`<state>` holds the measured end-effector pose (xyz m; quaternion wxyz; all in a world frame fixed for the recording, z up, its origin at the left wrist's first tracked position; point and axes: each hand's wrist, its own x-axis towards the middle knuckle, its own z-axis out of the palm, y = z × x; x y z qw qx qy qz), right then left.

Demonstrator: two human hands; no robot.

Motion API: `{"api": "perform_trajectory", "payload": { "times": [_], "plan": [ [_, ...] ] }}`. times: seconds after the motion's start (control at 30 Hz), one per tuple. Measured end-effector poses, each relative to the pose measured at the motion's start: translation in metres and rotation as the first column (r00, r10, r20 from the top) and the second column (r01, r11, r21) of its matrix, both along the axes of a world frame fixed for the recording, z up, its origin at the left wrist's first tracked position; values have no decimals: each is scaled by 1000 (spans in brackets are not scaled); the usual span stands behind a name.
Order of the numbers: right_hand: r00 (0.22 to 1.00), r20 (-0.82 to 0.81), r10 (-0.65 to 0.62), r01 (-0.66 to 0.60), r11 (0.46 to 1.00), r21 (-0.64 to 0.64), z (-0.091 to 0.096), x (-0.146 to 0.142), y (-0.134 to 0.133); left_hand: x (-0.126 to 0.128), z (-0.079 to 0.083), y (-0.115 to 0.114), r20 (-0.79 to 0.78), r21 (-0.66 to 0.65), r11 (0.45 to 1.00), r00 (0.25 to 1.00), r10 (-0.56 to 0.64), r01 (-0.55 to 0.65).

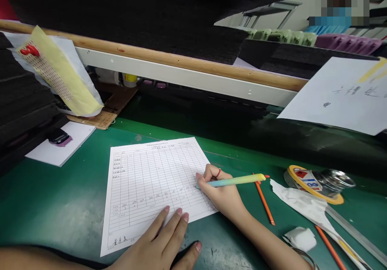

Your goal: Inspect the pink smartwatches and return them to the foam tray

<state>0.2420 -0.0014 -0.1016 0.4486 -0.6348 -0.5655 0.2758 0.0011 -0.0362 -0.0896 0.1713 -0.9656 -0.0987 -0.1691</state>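
Observation:
A printed form (145, 189) with a ruled table and handwritten numbers lies on the green table. My right hand (222, 191) is closed round a pen (242, 180) whose barrel fades from blue to yellow, its tip at the form's right side near the row of numbers. My left hand (160, 237) rests flat with the fingers apart, fingertips on the lower part of the sheet. Handwriting shows at the form's lower left corner and in the left column.
To the right lie a metal-topped bottle (335, 179), a roll of yellow tape (292, 171), an orange stick (264, 203), crumpled tissue (300, 237) and a clear strip (356, 229). At left, a small dark object (59, 136) sits on white paper (77, 143). A shelf edge (181, 78) crosses behind.

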Motion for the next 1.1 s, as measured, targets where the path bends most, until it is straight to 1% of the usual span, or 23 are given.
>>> {"api": "perform_trajectory", "payload": {
  "times": [0.3, 0.4, 0.57, 0.73, 0.8, 0.93, 1.1],
  "plan": [
    [1000, 24, -20, 19, 999, 36, 2, -1, 0, 2, -1, -1, -8, -6, 1000, 1000, -3, 3],
    [999, 29, -22, 21, 999, 40, 2, -2, -1, 2, -2, -2, 15, -11, 1000, 1000, 3, -3],
    [999, 24, -24, 23, 999, 39, 2, -1, -1, 2, -2, -3, 15, -15, 1000, 1000, 18, -18],
    [1000, 14, -15, 15, 1000, 25, 4, 0, -1, 2, -3, -2, 69, -29, 1000, 998, 7, -5],
    [1000, 3, -20, 20, 1000, 20, 4, 0, -1, 2, -2, -1, 49, -26, 1000, 999, 13, -11],
    [998, -21, -51, 52, 998, 33, 3, 1, 0, 3, -2, -1, 39, -11, 1000, 999, 8, -8],
    [991, -68, -113, 115, 993, 31, 3, 9, 0, 2, 0, 0, 11, -12, 1000, 1000, 8, -8]
  ]
}}
